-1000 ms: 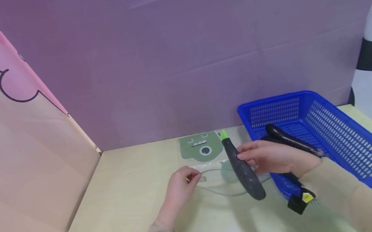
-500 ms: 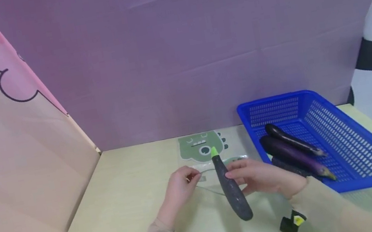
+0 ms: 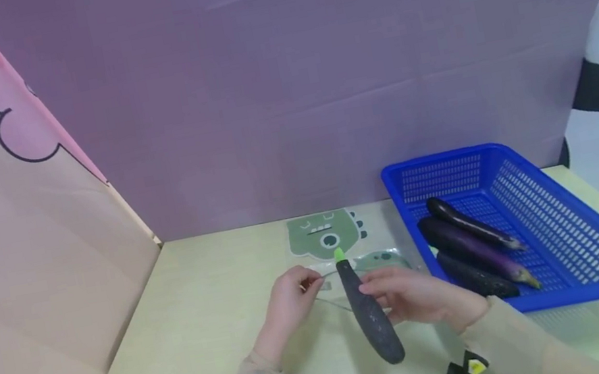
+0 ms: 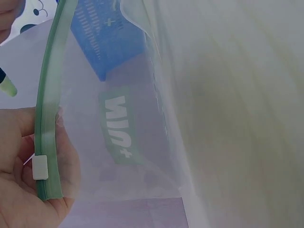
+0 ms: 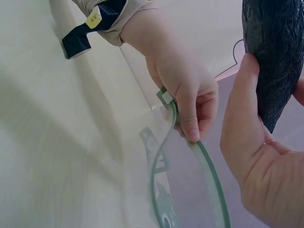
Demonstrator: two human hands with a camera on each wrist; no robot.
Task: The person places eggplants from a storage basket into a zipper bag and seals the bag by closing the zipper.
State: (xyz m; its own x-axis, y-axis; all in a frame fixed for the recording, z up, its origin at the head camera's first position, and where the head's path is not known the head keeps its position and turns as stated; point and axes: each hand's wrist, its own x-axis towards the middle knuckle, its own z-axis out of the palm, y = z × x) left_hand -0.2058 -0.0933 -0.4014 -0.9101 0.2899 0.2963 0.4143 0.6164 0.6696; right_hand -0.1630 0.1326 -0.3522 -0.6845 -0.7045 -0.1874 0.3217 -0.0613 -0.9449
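My left hand point(image 3: 292, 302) pinches one corner of a clear slider zip bag point(image 4: 118, 180) by its green zip strip, beside the white slider point(image 4: 40, 167). The bag's mouth stands parted, its two zip edges bowed apart in the right wrist view. My right hand point(image 3: 414, 294) grips a dark zucchini point(image 3: 372, 321) with a light green stem end, its surface speckled and wrinkled. The zucchini slants above the bag's mouth in the head view, stem end pointing away from me. Part of the bag's far edge is hidden behind it and the right hand.
A blue plastic basket point(image 3: 578, 231) stands to the right, holding two purple eggplants point(image 3: 469, 247) and a dark bumpy vegetable point(image 3: 472, 277). A green cartoon print point(image 3: 320, 237) lies at the table's point(image 3: 207, 310) back. A purple cloth wall point(image 3: 263, 120) rises behind.
My right hand has brought the zucchini left and toward me, away from the basket to over the bag's mouth. The left hand stays in place, pinching the bag.
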